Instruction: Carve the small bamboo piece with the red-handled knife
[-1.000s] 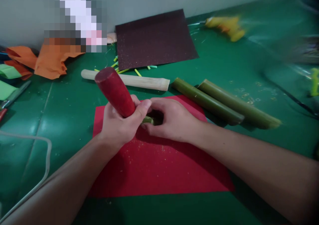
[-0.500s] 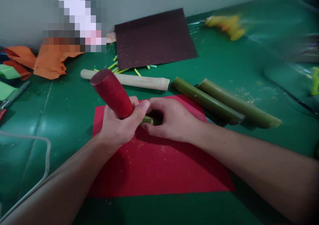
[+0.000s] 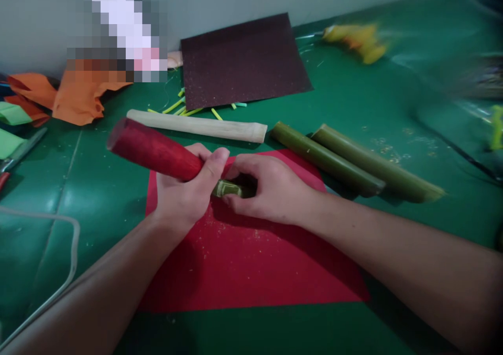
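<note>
My left hand (image 3: 184, 187) is closed around a thick, dull red cylinder (image 3: 153, 150), which tilts out to the upper left with its far end raised. Just right of that hand, my right hand (image 3: 271, 190) is curled with thumb and fingertips around a short piece of green bamboo (image 3: 229, 188). Part of the bamboo piece is hidden under the right fingers. Whether the red cylinder's near end touches it I cannot tell, as my left hand covers it. Both hands are above a red sheet (image 3: 251, 271) sprinkled with small pale shavings.
Behind the hands lies a pale peeled bamboo stick (image 3: 196, 126). Two green bamboo lengths (image 3: 334, 158) rest to the right. A dark sheet (image 3: 243, 64) lies at the back over yellow-green strips. Orange paper (image 3: 78, 98), a cutter-like tool (image 3: 25, 150) and a white cable (image 3: 74, 239) are at left.
The red cylinder has swung down to the left from a more upright tilt, my left hand turning with it. More of the green bamboo piece shows. My right hand has stayed put.
</note>
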Demonstrator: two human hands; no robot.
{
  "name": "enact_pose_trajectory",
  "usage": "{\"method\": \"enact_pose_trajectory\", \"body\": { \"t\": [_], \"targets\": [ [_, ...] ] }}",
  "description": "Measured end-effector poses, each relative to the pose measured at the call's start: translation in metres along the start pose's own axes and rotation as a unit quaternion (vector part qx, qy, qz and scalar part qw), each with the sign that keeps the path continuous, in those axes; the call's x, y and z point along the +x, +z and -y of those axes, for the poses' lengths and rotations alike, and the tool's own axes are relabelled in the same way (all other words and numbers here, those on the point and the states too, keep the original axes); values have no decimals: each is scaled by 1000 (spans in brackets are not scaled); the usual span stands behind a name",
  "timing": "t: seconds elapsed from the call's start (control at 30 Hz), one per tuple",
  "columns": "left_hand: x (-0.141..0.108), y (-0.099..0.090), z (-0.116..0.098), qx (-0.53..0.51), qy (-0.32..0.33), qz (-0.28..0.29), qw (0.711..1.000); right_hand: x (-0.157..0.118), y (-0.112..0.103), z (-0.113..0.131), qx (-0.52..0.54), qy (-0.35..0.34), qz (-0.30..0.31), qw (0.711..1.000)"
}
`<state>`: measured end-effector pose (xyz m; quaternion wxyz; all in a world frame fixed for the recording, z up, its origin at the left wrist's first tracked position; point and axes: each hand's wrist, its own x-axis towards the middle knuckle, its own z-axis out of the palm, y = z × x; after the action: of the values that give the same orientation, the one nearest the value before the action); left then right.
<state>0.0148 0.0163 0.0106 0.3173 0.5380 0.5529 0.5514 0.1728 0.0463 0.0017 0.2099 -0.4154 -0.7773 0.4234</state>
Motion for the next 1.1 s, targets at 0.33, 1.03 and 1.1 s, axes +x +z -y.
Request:
{"method": "enact_pose_trajectory", "body": {
  "t": [0.33,1.03,1.1],
  "targets": [
    [-3,-2,-7,27,9,49,998,-1,0,0,16,-2,2,1000],
    [0,1,4,-8,56,-15,998,0,1,-1,6,2,-1,1000],
    [1,-1,4,-7,52,8,999,0,1,-1,7,5,0,1000]
  ]
}}
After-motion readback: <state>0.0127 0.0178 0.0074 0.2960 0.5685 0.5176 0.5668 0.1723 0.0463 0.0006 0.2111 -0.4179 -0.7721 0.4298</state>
